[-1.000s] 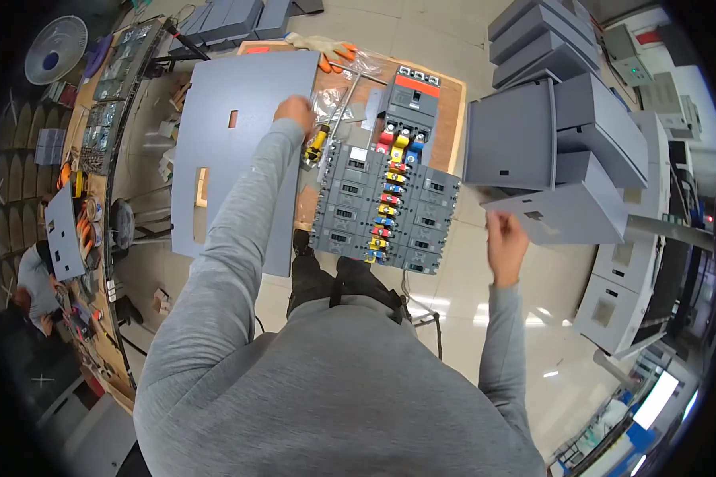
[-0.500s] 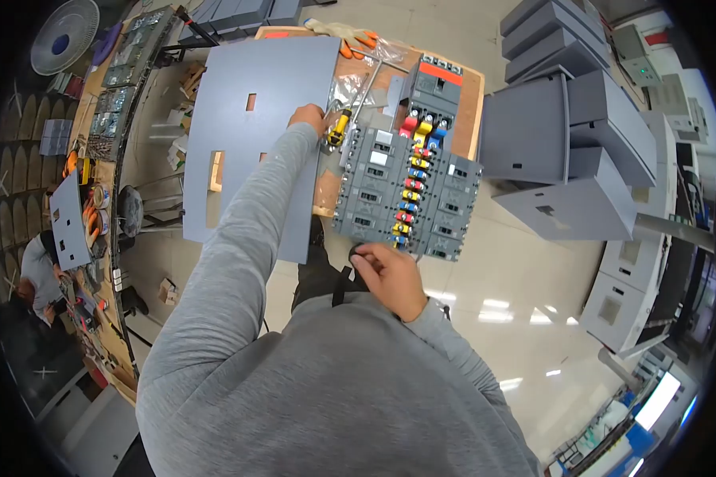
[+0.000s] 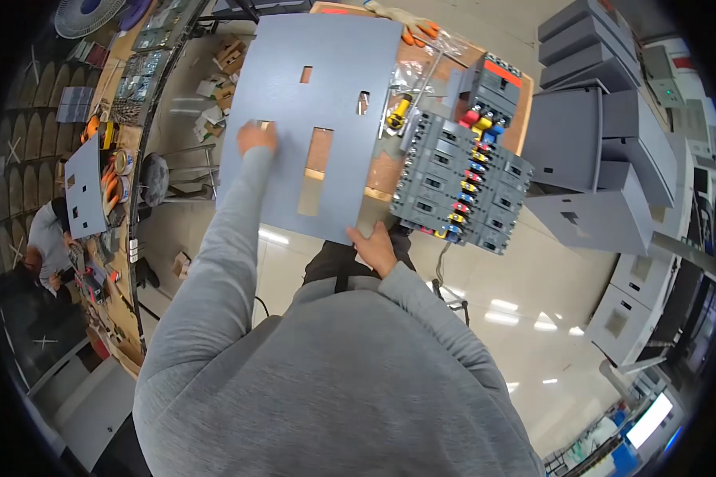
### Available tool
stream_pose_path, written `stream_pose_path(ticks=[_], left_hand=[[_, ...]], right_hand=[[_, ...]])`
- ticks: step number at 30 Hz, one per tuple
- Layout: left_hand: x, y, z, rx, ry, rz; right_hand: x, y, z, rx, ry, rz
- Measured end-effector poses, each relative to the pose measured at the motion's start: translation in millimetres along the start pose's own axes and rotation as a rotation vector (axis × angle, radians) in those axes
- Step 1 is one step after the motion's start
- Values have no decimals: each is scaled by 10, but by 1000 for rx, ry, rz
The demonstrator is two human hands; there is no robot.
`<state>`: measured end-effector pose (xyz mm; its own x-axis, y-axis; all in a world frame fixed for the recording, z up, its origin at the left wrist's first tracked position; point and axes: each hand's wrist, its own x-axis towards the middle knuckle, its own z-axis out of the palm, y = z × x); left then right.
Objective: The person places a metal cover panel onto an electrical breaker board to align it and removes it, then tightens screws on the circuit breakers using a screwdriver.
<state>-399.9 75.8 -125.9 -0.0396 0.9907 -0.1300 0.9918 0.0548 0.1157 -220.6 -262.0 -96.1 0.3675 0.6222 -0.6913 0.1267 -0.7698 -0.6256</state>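
Taking the person's chest as centre and straight ahead as 12 o'clock, I am noting the following. The right hand (image 3: 376,250) is lying nearest, at 1 o'clock, its thumb touching the near right corner of the grey panel (image 3: 326,103); I am not able to tell whether it is gripping. The panel, showing 4 cutouts, is lying at 12 o'clock. The left hand (image 3: 256,139) is resting on it at 11 o'clock, fingers bent beside 1 small cutout; whether they are hooking its edge I cannot tell. The breaker bank (image 3: 431,184) is sitting between 1 and 2 o'clock. Beyond the bank's near end, a yellow-and-black tool (image 3: 400,110) is lying near 1 o'clock. Farther off, orange-tipped gloves (image 3: 410,24) are lying between 12 and 1, and grey boxes (image 3: 565,135) are standing at 2 o'clock.
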Motion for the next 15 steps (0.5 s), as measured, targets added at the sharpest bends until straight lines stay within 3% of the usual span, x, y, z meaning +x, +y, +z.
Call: stream_pose_path(ticks=[3, 5, 6, 9, 10, 12, 15], left_hand=[[277, -1302, 541, 123, -7, -189], [263, -1713, 567, 84, -76, -211], [275, -1851, 575, -7, -169, -222], [482, -2098, 608, -112, -348, -238], [558, -2128, 569, -121, -384, -243], [604, -2074, 385, -162, -359, -269], [558, -2156, 186, -176, -218, -263]], right_hand=[[315, 73, 477, -49, 271, 52], [400, 10, 582, 321, 224, -6], [440, -22, 617, 505, 203, -36], [236, -510, 495, 198, 290, 73], [163, -635, 465, 299, 318, 8], [25, -773, 414, 492, 375, -124], [-6, -803, 508, 656, 424, -97]])
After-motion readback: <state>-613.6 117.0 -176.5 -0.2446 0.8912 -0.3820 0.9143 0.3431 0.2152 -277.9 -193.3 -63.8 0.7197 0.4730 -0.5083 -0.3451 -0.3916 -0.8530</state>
